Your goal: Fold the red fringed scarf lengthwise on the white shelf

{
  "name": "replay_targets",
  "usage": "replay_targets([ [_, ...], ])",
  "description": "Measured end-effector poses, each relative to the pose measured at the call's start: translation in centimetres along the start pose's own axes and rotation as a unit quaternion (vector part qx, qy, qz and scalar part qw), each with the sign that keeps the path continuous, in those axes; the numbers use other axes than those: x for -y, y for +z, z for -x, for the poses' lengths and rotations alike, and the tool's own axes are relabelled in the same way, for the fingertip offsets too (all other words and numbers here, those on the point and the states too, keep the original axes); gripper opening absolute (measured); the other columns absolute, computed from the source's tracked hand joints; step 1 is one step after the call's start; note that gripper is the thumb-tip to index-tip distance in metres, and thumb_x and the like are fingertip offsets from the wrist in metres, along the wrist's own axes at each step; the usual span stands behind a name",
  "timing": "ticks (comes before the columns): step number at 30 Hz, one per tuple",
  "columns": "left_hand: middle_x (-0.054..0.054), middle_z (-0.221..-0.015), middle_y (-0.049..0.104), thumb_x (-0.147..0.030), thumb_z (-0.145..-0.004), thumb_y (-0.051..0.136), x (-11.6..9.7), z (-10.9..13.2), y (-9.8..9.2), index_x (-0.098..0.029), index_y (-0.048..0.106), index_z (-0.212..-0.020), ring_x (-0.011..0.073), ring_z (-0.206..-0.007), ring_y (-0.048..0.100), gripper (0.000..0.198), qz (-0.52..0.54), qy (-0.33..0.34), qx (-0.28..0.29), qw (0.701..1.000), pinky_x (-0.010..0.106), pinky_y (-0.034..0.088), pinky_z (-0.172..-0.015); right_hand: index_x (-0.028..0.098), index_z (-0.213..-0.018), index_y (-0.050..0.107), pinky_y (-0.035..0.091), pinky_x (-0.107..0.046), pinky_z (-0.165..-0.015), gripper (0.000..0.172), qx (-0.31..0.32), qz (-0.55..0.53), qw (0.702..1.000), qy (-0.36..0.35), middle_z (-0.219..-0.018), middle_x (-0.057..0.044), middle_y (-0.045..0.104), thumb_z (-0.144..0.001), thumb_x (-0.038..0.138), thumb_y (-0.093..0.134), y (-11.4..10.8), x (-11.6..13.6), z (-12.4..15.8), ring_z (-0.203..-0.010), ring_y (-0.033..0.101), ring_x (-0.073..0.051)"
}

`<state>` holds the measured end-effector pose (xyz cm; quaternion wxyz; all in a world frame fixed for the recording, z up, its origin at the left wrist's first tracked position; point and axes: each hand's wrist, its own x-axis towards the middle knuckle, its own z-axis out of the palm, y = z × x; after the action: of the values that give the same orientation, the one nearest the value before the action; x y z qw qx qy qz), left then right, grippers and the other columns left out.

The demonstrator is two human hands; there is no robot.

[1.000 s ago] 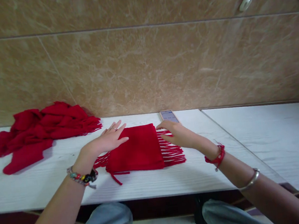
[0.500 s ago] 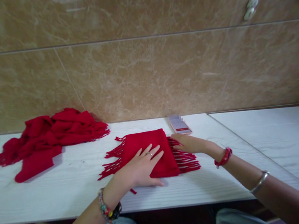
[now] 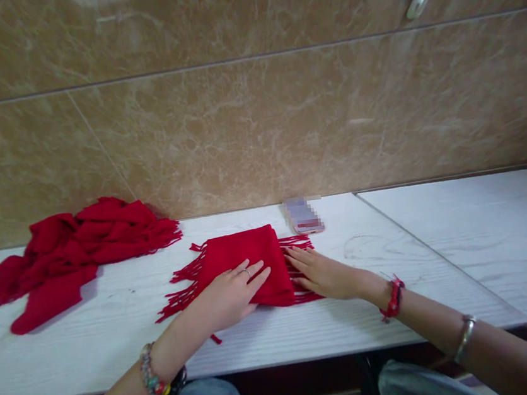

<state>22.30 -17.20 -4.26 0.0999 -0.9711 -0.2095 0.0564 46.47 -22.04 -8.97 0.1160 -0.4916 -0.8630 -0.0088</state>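
Note:
A folded red scarf point(image 3: 241, 247) lies on the white table point(image 3: 132, 339), its fringes spread out at the left and right sides. My left hand point(image 3: 229, 295) rests flat on top of the folded cloth, fingers apart, a ring on one finger. On the right fringe lies my right hand point(image 3: 322, 273), palm down with fingers spread, its fingertips beside the folded edge. Part of that fringe is hidden under it.
A second red scarf point(image 3: 82, 234) lies crumpled at the table's left, near the wall. A phone point(image 3: 302, 215) lies behind the folded scarf. The marbled wall point(image 3: 237, 131) rises along the table's back edge.
My right hand has moved down along the right fringe, toward the table's front edge. My left hand stays on the cloth, with its thumb now less visible. The view has shifted and tilted slightly.

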Motion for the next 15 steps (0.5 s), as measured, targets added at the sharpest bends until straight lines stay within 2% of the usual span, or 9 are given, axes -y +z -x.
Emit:
replay_targets([
  [3, 0.007, -0.138, 0.034, -0.009, -0.08, 0.045, -0.1, 0.2, 0.5, -0.021, 0.032, -0.133, 0.0236, -0.126, 0.03, 0.056, -0.049, -0.001, -0.009, 0.999, 0.035, 0.03, -0.102, 0.002, -0.13, 0.034, 0.025, -0.043, -0.104, 0.05, -0.009, 0.02, 1.0, 0.003, -0.137, -0.021, 0.031, -0.09, 0.03, 0.033, 0.2, 0.2, 0.1, -0.129, 0.023, -0.026],
  [6, 0.009, -0.137, 0.034, 0.002, -0.077, 0.034, -0.2, 0.6, 0.7, -0.019, 0.033, -0.133, 0.0233, -0.125, 0.031, 0.06, -0.093, -0.029, 0.004, 0.995, 0.035, 0.035, -0.099, 0.001, -0.13, 0.035, 0.026, -0.044, -0.103, 0.05, -0.018, 0.022, 1.0, 0.007, -0.136, -0.021, 0.031, -0.09, 0.031, 0.033, 0.4, 0.2, 0.2, -0.128, 0.024, -0.026],
  [11, 0.014, -0.136, 0.035, 0.005, -0.076, 0.029, -0.4, 1.5, -0.2, -0.017, 0.036, -0.132, 0.0265, -0.123, 0.033, 0.061, -0.129, -0.073, 0.018, 0.989, 0.038, 0.042, -0.094, 0.002, -0.129, 0.038, 0.026, -0.044, -0.103, 0.049, -0.033, 0.012, 0.999, 0.003, -0.136, -0.021, 0.033, -0.09, 0.032, 0.033, 0.6, 0.1, 0.4, -0.128, 0.024, -0.026],
  [15, 0.013, -0.135, 0.036, 0.005, -0.076, 0.028, -0.6, 2.0, -1.2, -0.017, 0.038, -0.131, 0.0266, -0.122, 0.035, 0.06, -0.164, -0.11, 0.047, 0.979, 0.038, 0.042, -0.095, 0.004, -0.129, 0.037, 0.027, -0.043, -0.103, 0.048, -0.043, 0.012, 0.999, 0.0, -0.135, -0.02, 0.034, -0.09, 0.032, 0.033, 0.6, 0.0, 0.6, -0.127, 0.026, -0.026],
])
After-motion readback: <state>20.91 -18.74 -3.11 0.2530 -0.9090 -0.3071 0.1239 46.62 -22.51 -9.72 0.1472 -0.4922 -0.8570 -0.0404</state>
